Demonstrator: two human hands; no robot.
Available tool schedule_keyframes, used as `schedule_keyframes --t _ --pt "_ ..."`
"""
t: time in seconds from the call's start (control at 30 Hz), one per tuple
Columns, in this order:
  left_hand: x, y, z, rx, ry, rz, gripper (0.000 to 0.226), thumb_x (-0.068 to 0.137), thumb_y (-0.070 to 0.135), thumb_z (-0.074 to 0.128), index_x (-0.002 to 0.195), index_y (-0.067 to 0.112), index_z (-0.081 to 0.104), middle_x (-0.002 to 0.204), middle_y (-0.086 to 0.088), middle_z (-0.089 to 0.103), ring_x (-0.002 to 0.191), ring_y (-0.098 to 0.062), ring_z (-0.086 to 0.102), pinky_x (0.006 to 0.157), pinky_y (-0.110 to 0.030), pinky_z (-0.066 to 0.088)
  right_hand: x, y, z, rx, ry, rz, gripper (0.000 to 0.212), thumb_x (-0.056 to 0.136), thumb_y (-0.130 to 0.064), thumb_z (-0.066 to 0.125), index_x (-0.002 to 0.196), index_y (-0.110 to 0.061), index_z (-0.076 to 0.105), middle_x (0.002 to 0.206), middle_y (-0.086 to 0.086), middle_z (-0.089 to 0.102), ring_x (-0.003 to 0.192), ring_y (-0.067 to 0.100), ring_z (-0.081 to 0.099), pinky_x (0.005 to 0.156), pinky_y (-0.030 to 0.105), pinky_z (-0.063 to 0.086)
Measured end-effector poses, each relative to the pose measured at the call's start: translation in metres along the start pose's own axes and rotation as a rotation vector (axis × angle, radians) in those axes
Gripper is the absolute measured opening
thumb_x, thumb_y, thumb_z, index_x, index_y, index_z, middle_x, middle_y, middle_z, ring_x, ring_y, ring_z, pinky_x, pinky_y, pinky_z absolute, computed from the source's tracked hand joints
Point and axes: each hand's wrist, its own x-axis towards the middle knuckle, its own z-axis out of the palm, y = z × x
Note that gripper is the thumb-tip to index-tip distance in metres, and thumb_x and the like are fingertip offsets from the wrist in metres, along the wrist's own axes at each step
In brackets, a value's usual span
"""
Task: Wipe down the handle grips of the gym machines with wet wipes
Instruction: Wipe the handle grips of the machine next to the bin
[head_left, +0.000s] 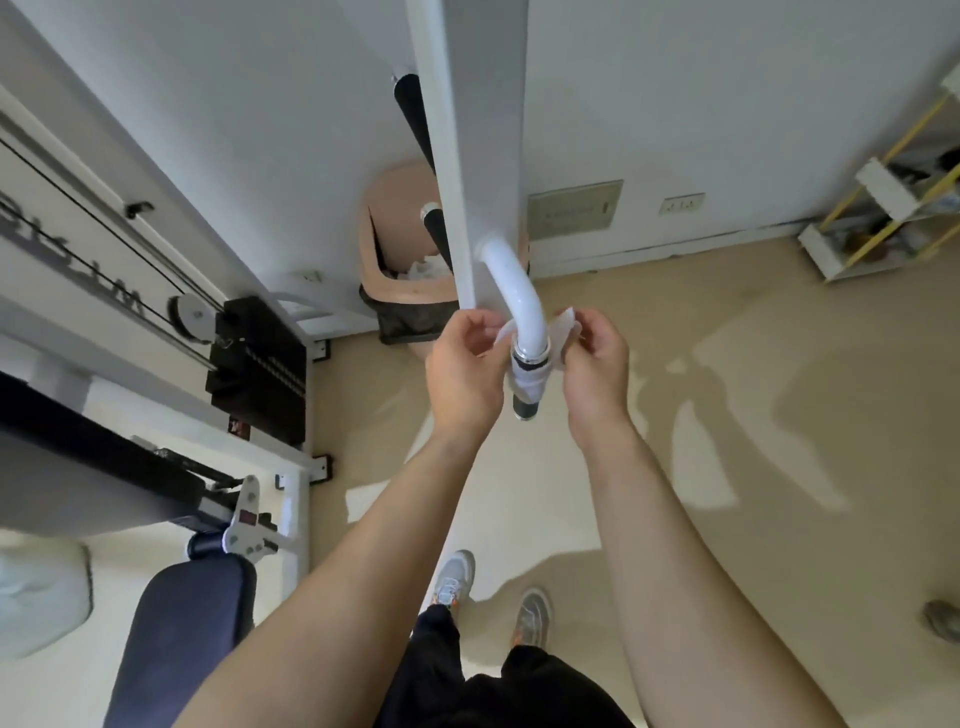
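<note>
A white curved bar (514, 291) comes off a white upright post (467, 156) and ends in a black handle grip (527, 395) pointing toward me. A white wet wipe (563, 332) is draped around the top of the grip. My left hand (462, 369) pinches the wipe's left end beside the bar. My right hand (595, 364) pinches its right end, and the wipe is stretched between both hands behind the bar. Two more black grips (410, 109) (434, 228) show behind the post.
A pink waste bin (387, 260) with a black liner stands by the wall behind the post. A weight-stack machine (260, 364) with cables and a dark padded seat (182, 634) fills the left. A white and yellow rack (883, 208) stands at the far right. My shoes (454, 577) are on beige floor.
</note>
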Motion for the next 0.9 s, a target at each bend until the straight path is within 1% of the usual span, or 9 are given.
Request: schedule_keyframes --t 0.1,0.17,0.27,0.33,0.4,0.5,0.63,0.8,0.9 --pt "-0.003 0.006 -0.001 0.075 0.125 -0.009 0.023 0.081 0.018 0.081 0.091 0.021 0.061 0.091 0.006 0.067 0.076 -0.006 0.057 0.072 -0.020 0.048 0.002 0.002 0.011 -0.042 0.093 -0.041 0.012 0.088 -0.020 0.064 0.086 -0.031 0.066 0.109 0.007 0.064 0.089 0.010 0.061 0.077 0.020 0.047" --pt "-0.003 0.007 -0.002 0.064 0.095 -0.040 0.019 0.082 0.017 0.079 0.086 0.020 0.061 0.084 0.003 0.068 0.072 -0.009 0.059 0.074 -0.026 0.052 -0.002 -0.001 0.015 -0.057 0.136 -0.081 0.020 0.089 -0.017 0.067 0.081 -0.035 0.067 0.103 0.003 0.066 0.080 0.002 0.060 0.073 0.016 0.046" --pt "-0.004 0.009 -0.003 -0.050 -0.032 -0.102 0.005 0.090 0.013 0.071 0.090 0.015 0.067 0.084 -0.001 0.076 0.077 -0.018 0.070 0.075 -0.039 0.061 -0.015 -0.006 0.017 -0.010 0.099 -0.095 0.018 0.091 -0.008 0.059 0.086 -0.020 0.071 0.089 -0.003 0.072 0.074 0.004 0.060 0.069 0.022 0.047" --pt "-0.007 0.016 -0.009 -0.151 -0.089 -0.127 0.004 0.096 0.011 0.067 0.099 0.008 0.065 0.088 -0.006 0.078 0.078 -0.017 0.073 0.070 -0.031 0.060 -0.026 -0.008 0.012 0.133 0.052 -0.056 0.029 0.089 -0.006 0.048 0.098 -0.018 0.072 0.110 0.003 0.073 0.095 0.012 0.065 0.078 0.026 0.050" --pt "-0.008 0.025 -0.019 -0.235 -0.157 -0.165 0.007 0.099 0.011 0.060 0.100 0.006 0.065 0.095 -0.013 0.078 0.086 -0.025 0.076 0.077 -0.034 0.062 -0.036 -0.006 0.004 0.256 -0.071 -0.096 0.038 0.082 -0.006 0.041 0.107 -0.010 0.069 0.116 0.012 0.069 0.105 0.025 0.064 0.084 0.030 0.049" --pt "-0.005 0.040 -0.032 -0.164 -0.222 -0.143 0.029 0.101 0.026 0.054 0.098 0.004 0.073 0.102 -0.015 0.077 0.096 -0.029 0.075 0.094 -0.042 0.059 -0.052 -0.003 0.005 0.182 -0.271 -0.199 0.031 0.078 -0.003 0.048 0.105 -0.008 0.063 0.091 -0.004 0.066 0.080 0.013 0.057 0.071 0.023 0.043" --pt "0.007 0.063 -0.036 0.115 -0.217 -0.008 0.076 0.082 0.069 0.063 0.085 -0.007 0.066 0.075 -0.014 0.064 0.070 -0.015 0.056 0.072 -0.035 0.045 -0.050 -0.007 0.029 -0.102 -0.235 -0.200 0.028 0.079 -0.012 0.076 0.091 -0.029 0.058 0.078 -0.015 0.065 0.072 0.005 0.063 0.066 0.022 0.049" --pt "0.018 0.073 -0.041 0.214 -0.187 -0.005 0.068 0.076 0.058 0.079 0.086 -0.008 0.067 0.069 -0.020 0.057 0.061 -0.016 0.047 0.060 -0.031 0.039 -0.025 0.007 0.034 -0.197 -0.317 -0.138 0.029 0.084 -0.026 0.078 0.066 -0.012 0.060 0.061 -0.003 0.064 0.058 0.012 0.057 0.058 0.029 0.047" --pt "0.019 0.073 -0.043 0.232 -0.171 -0.013 0.069 0.076 0.055 0.081 0.083 -0.012 0.063 0.064 -0.008 0.040 0.056 -0.016 0.034 0.053 -0.027 0.029 -0.027 0.036 0.029 -0.320 -0.296 -0.029 0.040 0.088 -0.024 0.072 0.055 -0.014 0.052 0.049 -0.009 0.061 0.048 0.006 0.055 0.055 0.021 0.047"
